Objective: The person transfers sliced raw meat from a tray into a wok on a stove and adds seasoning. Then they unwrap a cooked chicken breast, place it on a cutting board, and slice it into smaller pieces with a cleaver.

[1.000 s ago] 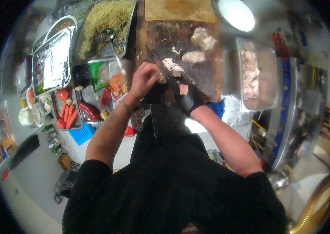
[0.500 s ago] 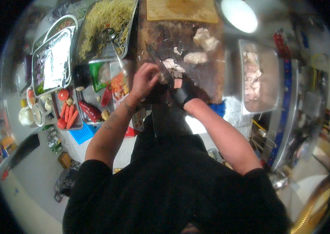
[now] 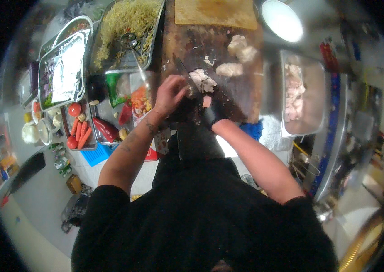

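Observation:
My right hand (image 3: 207, 112), in a black glove, is closed around the handle of a long dark knife (image 3: 185, 71), whose blade points away and to the left over the brown cutting board (image 3: 192, 41). Left of the blade, my bare left hand (image 3: 171, 94) curls its fingertips down close to the edge, on a small pale piece of meat (image 3: 190, 92) mostly hidden by the fingers. Right beside the blade lies a heap of pale sliced meat (image 3: 202, 80). Two larger pale lumps of meat, a far one (image 3: 242, 49) and a nearer one (image 3: 229, 69), rest on the board's right side.
A metal pan (image 3: 318, 97) with cut meat (image 3: 294, 90) stands at right, near a white round plate (image 3: 282, 21). At left are a tray of bean sprouts (image 3: 128, 20) with a ladle (image 3: 138, 63), a foil-covered tray (image 3: 68, 68), carrots (image 3: 82, 131) and a red pepper (image 3: 105, 130).
The knife and my right hand have shifted slightly towards me, and the sliced heap shows more fully beside the blade. My left hand stays at the blade. The whole view has moved a little.

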Demonstrator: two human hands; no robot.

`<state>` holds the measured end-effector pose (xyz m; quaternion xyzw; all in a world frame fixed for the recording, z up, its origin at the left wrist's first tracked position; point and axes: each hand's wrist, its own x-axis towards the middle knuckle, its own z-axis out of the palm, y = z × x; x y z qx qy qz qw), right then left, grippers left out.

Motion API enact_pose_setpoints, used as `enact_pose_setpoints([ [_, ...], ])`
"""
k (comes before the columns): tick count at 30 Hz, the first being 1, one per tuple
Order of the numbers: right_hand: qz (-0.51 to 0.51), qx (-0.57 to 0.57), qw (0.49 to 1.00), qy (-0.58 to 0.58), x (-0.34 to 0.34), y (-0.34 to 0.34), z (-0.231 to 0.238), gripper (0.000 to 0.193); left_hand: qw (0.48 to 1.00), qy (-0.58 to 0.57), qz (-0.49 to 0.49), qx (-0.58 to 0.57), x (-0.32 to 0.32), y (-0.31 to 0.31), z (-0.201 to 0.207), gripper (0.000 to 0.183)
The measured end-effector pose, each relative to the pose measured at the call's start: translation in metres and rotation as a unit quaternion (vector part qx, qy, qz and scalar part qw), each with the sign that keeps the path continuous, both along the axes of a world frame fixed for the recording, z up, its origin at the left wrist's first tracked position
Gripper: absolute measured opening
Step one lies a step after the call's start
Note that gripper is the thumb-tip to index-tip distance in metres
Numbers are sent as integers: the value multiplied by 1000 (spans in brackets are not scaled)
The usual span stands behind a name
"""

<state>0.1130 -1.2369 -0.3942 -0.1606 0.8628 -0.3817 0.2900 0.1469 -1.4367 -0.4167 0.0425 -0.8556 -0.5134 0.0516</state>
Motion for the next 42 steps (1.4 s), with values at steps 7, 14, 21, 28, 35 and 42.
enact_pose_setpoints([
  [7,78,53,992,79,-32,-14,-12,36,1000,15,-11,24,2,-3,4,22],
  [14,63,14,991,120,-17,9,38,38,999,14,-8,40,4,-4,-2,18],
  [21,75,-24,981,178,4,22,63,40,999,-17,-4,39,4,-2,-1,20],
  [28,116,74,982,131,-10,0,57,54,999,-12,-5,45,5,-5,-7,24],
  [35,58,38,996,54,-21,-16,46,60,998,-19,26,58,4,1,-6,22],
  [42,66,-27,990,122,8,12,21,41,1000,5,13,24,5,1,-2,22],
])
